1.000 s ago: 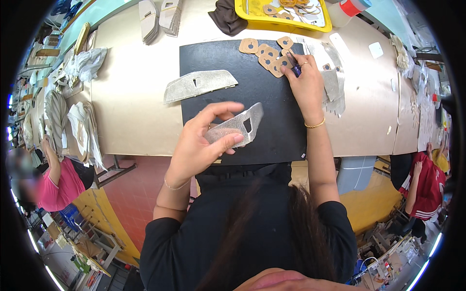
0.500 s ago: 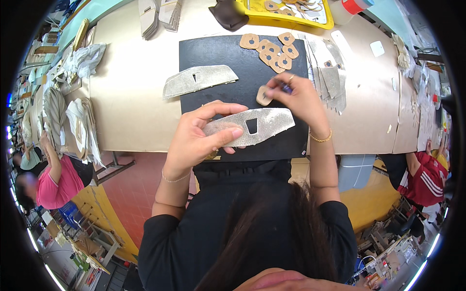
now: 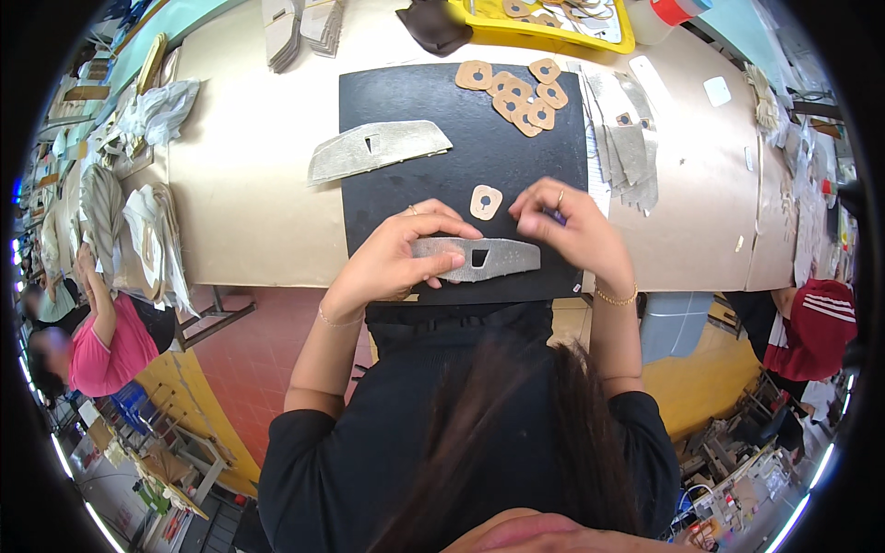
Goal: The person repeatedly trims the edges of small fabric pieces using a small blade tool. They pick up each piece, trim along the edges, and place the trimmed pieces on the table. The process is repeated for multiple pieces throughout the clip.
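Observation:
My left hand (image 3: 401, 253) pinches a grey, leather-like panel (image 3: 513, 257) with a four-sided cut-out, tilted low over the black mat (image 3: 387, 212). Just beyond it, a tan rounded-square patch (image 3: 477, 206) with a keyhole-like slot lies flat on the mat. My right hand (image 3: 573, 229), fingers curled, hovers to the right of the patch without touching it. A small purple-blue object (image 3: 555, 217) shows inside that hand; most of it is hidden by the fingers. A second grey panel (image 3: 406, 143) rests at the mat's left edge.
Several tan patches (image 3: 505, 100) lie loosely heaped at the mat's far right. Grey panels (image 3: 627, 147) are stacked right of the mat. A yellow tray (image 3: 553, 39) stands at the back, near a dark bundle (image 3: 433, 28). Other people sit left and right.
The tan patch has left my right hand and now lies on the mat. That hand has moved slightly right and nearer. My left hand has lowered and tilted the grey panel.

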Available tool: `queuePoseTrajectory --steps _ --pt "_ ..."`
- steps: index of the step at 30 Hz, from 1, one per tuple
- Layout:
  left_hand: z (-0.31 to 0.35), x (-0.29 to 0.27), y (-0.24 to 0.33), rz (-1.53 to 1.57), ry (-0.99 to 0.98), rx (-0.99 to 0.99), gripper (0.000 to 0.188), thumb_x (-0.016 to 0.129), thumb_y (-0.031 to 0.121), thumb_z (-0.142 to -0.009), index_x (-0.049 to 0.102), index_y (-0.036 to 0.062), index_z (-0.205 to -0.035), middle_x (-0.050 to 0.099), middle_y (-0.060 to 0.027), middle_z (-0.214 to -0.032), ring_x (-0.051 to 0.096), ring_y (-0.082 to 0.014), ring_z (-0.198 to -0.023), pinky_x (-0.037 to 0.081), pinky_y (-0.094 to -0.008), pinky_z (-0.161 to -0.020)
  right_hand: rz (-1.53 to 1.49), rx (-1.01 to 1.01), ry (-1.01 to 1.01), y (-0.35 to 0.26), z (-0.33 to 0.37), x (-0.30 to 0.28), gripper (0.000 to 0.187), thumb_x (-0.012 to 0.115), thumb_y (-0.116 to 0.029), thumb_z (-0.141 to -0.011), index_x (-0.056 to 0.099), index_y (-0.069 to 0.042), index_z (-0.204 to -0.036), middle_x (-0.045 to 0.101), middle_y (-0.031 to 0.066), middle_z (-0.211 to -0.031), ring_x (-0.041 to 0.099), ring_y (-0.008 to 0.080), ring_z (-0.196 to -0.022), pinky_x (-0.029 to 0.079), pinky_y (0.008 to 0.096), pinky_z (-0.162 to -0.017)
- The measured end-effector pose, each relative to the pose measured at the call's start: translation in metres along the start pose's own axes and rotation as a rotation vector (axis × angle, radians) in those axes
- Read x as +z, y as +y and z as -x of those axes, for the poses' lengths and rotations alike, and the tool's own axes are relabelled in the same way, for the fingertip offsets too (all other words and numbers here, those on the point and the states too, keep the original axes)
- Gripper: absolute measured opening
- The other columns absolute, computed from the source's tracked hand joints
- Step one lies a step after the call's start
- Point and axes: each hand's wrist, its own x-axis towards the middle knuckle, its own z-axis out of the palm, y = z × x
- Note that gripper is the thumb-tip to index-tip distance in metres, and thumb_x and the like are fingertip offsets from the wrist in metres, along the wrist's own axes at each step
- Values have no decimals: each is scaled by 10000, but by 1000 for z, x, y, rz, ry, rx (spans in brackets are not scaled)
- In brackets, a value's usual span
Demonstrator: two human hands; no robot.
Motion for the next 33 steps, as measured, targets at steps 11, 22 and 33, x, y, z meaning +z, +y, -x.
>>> queuePoseTrajectory --steps 11,22,33 --pt "-5 4 -19 -122 58 -24 228 713 100 -846 708 39 -1066 447 -68 -1452 611 -81 -930 536 -180 -620 -140 377 46 5 31 29 592 813 -195 -785 595 -54 -1317 639 33 -754 522 90 -639 458 257 -625" --pt "-1 8 -29 -84 40 -26 205 692 66 -853 676 19 -1052 461 -88 -1447 597 -57 -858 510 -193 -611 -71 381 -36 4 21 25 742 822 -146 -775 492 -50 -1433 586 -23 -735 469 35 -657 413 199 -601" --pt "-1 7 -32 -61 -33 -27 148 686 70 -871 688 21 -1011 551 -49 -1179 561 -58 -810 479 -185 -582 366 140 296 0 -8 29 418 809 -211 -766 660 -64 -1127 657 49 -870 591 163 -700 493 293 -676"
